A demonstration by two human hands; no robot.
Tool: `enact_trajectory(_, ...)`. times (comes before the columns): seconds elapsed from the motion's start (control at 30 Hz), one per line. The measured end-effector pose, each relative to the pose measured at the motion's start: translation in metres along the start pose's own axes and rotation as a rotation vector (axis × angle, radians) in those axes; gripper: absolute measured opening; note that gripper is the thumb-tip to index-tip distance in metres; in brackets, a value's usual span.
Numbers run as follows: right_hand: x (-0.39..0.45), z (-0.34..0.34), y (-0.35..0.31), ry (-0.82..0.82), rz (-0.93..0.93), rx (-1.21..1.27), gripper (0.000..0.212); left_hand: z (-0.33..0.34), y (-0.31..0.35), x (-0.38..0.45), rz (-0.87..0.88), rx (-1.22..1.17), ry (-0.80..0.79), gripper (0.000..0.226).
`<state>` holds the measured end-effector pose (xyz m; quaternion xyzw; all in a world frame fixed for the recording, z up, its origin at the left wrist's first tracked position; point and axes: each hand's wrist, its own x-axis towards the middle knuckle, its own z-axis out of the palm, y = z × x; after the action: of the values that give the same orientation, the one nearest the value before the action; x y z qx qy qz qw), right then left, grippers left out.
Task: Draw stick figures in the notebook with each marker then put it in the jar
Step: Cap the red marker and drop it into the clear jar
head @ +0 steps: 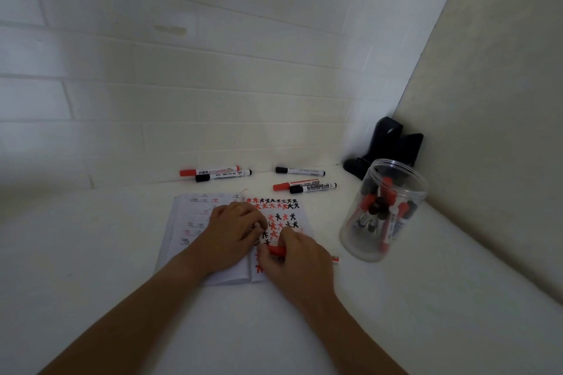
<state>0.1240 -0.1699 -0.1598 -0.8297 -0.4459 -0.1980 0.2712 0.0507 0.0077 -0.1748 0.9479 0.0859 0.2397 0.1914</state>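
Note:
An open notebook lies on the white counter, its right page filled with red and black stick figures. My left hand rests on the notebook's middle, fingers curled against the page. My right hand grips a red marker lying low across the page; its white barrel end pokes out to the right. A clear plastic jar with several red and black markers inside stands to the right of the notebook.
Several loose markers lie beyond the notebook: a red and black pair near the tiled wall, a black one, and another red and black pair. A black object sits in the corner behind the jar.

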Motion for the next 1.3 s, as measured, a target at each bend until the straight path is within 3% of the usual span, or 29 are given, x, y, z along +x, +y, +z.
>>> enact_trajectory(0.33, -0.003, -0.001, 0.004, -0.126, 0.043, 0.169, 0.028, -0.001, 0.004, -0.004, 0.01, 0.047, 0.025, 0.018)
enact_trajectory(0.57, -0.001, 0.0, 0.008, -0.074, -0.055, 0.24, 0.019, -0.003, 0.007, -0.006, 0.026, 0.089, 0.008, 0.027)
enact_trajectory(0.67, 0.004, -0.009, 0.011, -0.087, -0.091, 0.235, 0.026, -0.003, 0.006, -0.008, 0.044, 0.087, -0.005, 0.034)
enact_trajectory(0.87, 0.045, -0.094, 0.022, 0.196, -0.084, 0.323, 0.044, -0.005, 0.006, -0.006, 0.069, 0.068, -0.072, 0.035)
enact_trajectory(1.03, 0.074, -0.171, 0.038, 0.599, -0.101, 0.297, 0.04, -0.003, 0.004, -0.009, 0.061, 0.055, -0.07, 0.029)
enact_trajectory(1.1, 0.078, -0.187, 0.047, 0.665, -0.077, 0.207, 0.038, -0.002, 0.003, -0.008, 0.053, 0.069, -0.072, 0.028)
enact_trajectory(1.2, 0.08, -0.189, 0.065, 0.561, -0.008, 0.143, 0.031, -0.001, 0.003, -0.007, 0.037, 0.082, -0.087, 0.027)
enact_trajectory(1.3, 0.073, -0.173, 0.083, 0.274, 0.071, 0.043, 0.023, -0.001, 0.002, -0.007, 0.039, 0.076, -0.081, 0.027)
